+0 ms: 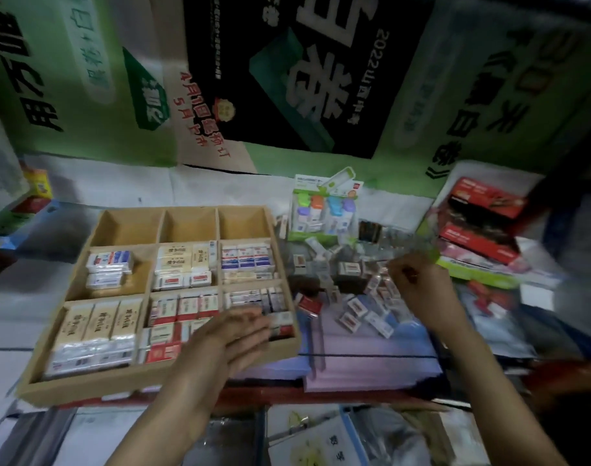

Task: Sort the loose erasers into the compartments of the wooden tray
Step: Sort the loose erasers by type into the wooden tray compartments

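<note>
The wooden tray [85, 260] lies at centre left, divided into a grid of compartments. Its back row is bare; the others hold stacked boxed erasers [184, 264]. My left hand [230, 334] hovers with straight fingers over the tray's front right compartments, and blur hides whether it touches anything. Right of the tray is a heap of loose erasers [354, 311] in red-and-white sleeves. My right hand [422, 284] is over that heap with curled fingers; motion blur hides whether it pinches an eraser.
A green display pack of coloured erasers [324, 210] stands behind the heap. Red boxes [479, 216] are stacked at the right. Printed posters [287, 79] cover the back. Pink and lilac paper stacks [364, 358] lie under the heap.
</note>
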The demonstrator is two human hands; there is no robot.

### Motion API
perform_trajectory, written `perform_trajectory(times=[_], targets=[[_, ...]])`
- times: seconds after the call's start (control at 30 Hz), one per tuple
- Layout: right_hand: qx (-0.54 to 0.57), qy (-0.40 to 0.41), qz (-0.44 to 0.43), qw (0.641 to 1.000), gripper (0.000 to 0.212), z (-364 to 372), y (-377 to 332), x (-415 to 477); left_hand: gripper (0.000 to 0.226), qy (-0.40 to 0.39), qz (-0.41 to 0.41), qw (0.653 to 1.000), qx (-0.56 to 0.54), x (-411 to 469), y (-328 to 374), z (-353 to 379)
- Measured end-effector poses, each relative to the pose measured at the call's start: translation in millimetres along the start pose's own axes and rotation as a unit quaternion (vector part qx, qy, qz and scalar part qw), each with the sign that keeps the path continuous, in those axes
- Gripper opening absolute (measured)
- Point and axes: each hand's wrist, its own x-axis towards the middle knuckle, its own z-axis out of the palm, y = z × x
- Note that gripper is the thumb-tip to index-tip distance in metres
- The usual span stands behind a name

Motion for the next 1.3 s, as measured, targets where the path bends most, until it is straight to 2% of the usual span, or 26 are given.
perform_trajectory(times=[0.13,0.23,0.3,0.4,0.47,0.53,0.63,0.73,0.83,0.9,0.93,0.97,1.07,1.13,1.23,1.3], targets=[[-0.014,-0.071,0.047,0.996,0.023,1,39,-32,0.018,-0.039,-0.037,0.998,0.017,17,-22,24],[0.022,-0.09,0.031,0.995,0.008,20,36,-49,0.021,-0.045,-0.05,0.997,0.024,20,-31,31],[0.026,-0.105,0.003,0.994,0.026,39,25,-55,0.021,-0.038,-0.052,0.997,0.032,19,-33,33],[-0.11,-0.068,-0.048,0.99,0.047,71,11,-50,0.02,-0.03,-0.051,0.996,0.06,13,-29,33],[-0.181,-0.029,-0.045,0.982,0.044,82,5,-39,0.022,-0.025,-0.047,0.996,0.069,9,-25,30],[-0.207,-0.025,-0.022,0.978,0.044,85,-2,-31,0.023,-0.02,-0.044,0.997,0.062,6,-21,27],[-0.156,-0.035,0.009,0.987,0.046,80,-1,-25,0.022,-0.014,-0.041,0.998,0.055,4,-17,22],[-0.101,-0.004,0.0,0.995,0.055,71,-3,-27,0.021,-0.003,-0.034,0.999,0.032,1,-15,21],[0.048,0.024,-0.021,0.998,0.056,49,-35,-34,0.026,-0.004,-0.036,0.999,-0.007,-5,-10,27],[0.188,-0.055,-0.073,0.978,0.059,41,-72,-44,0.031,0.007,-0.035,0.998,-0.048,-8,-4,31],[0.22,-0.093,-0.11,0.965,0.059,44,-91,-50,0.034,0.01,-0.03,0.997,-0.065,-10,0,31],[0.22,-0.115,-0.148,0.957,0.056,49,-107,-55,0.036,0.014,-0.013,0.997,-0.07,-13,4,29],[0.132,-0.082,-0.252,0.955,0.04,74,-146,-61,0.027,0.071,0.055,0.995,-0.048,-23,13,9],[0.126,-0.101,-0.276,0.947,0.038,87,-167,-61,0.021,0.125,0.079,0.989,-0.03,-30,18,-15],[0.175,-0.172,-0.282,0.928,0.042,102,-194,-62,0.021,0.175,0.105,0.979,0.002,-42,29,-46],[0.183,-0.182,-0.305,0.917,0.045,110,-210,-62,0.023,0.202,0.113,0.973,-0.011,-48,35,-64]])
